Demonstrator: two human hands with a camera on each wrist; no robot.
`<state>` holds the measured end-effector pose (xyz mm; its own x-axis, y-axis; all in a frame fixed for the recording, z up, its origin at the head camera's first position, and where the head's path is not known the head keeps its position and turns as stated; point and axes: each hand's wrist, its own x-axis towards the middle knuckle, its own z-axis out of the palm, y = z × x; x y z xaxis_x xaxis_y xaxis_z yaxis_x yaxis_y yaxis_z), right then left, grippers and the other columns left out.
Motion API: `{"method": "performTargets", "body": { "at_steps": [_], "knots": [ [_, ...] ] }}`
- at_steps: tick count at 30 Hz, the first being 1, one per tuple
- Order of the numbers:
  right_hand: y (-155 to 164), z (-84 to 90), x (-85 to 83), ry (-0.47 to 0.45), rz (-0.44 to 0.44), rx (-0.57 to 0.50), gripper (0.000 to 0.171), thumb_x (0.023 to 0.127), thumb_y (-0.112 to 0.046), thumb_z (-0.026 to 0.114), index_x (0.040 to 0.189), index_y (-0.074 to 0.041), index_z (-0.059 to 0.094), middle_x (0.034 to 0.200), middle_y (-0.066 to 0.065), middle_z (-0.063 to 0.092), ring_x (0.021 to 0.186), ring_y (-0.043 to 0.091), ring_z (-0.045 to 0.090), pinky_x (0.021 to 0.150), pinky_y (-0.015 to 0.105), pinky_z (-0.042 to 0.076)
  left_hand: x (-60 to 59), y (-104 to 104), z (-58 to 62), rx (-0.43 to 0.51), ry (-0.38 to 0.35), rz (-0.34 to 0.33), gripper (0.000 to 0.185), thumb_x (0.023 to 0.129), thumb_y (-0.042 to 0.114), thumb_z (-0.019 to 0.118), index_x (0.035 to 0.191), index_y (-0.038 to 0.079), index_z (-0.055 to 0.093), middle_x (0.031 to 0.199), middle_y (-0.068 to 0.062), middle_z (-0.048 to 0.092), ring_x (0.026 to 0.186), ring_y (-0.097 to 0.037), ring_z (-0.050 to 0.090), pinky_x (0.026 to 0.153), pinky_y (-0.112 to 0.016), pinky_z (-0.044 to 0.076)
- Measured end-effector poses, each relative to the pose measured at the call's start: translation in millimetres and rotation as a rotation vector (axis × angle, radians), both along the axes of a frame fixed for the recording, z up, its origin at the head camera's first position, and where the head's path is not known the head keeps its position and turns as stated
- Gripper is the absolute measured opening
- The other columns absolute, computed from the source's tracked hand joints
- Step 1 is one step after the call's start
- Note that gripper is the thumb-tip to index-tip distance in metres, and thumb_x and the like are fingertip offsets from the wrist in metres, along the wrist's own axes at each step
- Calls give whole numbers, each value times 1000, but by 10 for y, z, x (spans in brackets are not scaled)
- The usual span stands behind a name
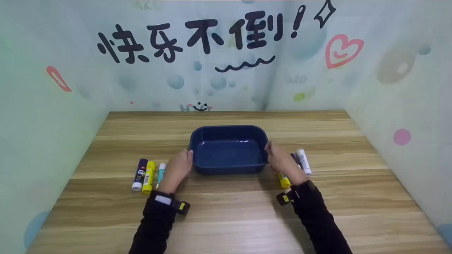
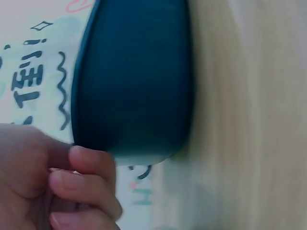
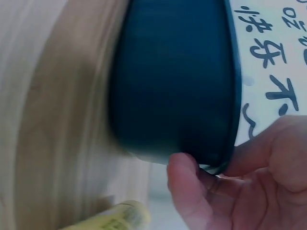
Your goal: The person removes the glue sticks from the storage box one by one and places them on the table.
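A dark blue rectangular tray sits empty at the middle of the wooden table. My left hand grips its left rim; in the left wrist view the curled fingers lie against the tray's outer wall. My right hand grips the right rim, thumb over the edge and fingers under the wall. Three glue sticks lie left of the tray. More glue sticks lie to its right, one yellow partly under my wrist.
Printed panels wall in the table on the left, back and right. Bare wood stretches in front of the tray toward me and behind it to the back wall.
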<state>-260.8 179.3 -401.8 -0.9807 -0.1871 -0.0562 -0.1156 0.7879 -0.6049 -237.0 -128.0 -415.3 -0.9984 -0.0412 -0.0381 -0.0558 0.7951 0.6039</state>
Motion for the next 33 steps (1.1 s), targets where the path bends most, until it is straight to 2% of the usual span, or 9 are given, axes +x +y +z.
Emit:
{"method": "performTargets", "body": {
  "at_steps": [8,13,16,21,28,33],
  "knots": [
    [-36,-114,-60,171,-73,-33,20,99,-12,35,109,-3,50,77,17,61,45,15,51,45,28,43,-66,14,-120,304,21,52,37,103,29,27,88,3,49,58,-1,52,48,-12,43,49,-23,35],
    [-44,-158,-85,254,-83,-44,20,100,-13,36,107,-3,51,90,19,63,55,22,57,58,35,47,-92,19,-151,426,12,74,35,103,28,27,90,2,47,56,0,55,44,-8,43,47,-21,36],
    [-40,-177,-98,280,-83,-63,20,100,-12,36,108,-2,51,99,20,63,58,24,59,61,37,48,-97,30,-151,465,6,90,34,103,28,27,90,3,47,57,1,55,44,-8,44,45,-20,36],
    [-39,-202,-114,275,-95,-104,22,101,-13,35,110,-3,52,104,19,63,60,22,59,58,34,48,-99,36,-145,526,-14,109,33,102,30,29,92,4,47,59,0,56,45,-9,47,44,-20,38],
    [-38,-237,-106,387,-99,-69,18,99,-13,39,106,-3,53,98,19,65,87,33,61,76,47,47,-91,22,-132,565,-47,107,29,102,28,29,96,4,45,63,-3,58,48,-9,49,47,-21,42],
    [-37,-234,-106,373,-96,-78,19,100,-16,40,107,-4,53,97,17,64,85,31,60,76,46,47,-91,15,-130,568,-49,102,29,102,28,28,97,4,44,66,-5,59,49,-9,51,48,-20,44]
  ]
}}
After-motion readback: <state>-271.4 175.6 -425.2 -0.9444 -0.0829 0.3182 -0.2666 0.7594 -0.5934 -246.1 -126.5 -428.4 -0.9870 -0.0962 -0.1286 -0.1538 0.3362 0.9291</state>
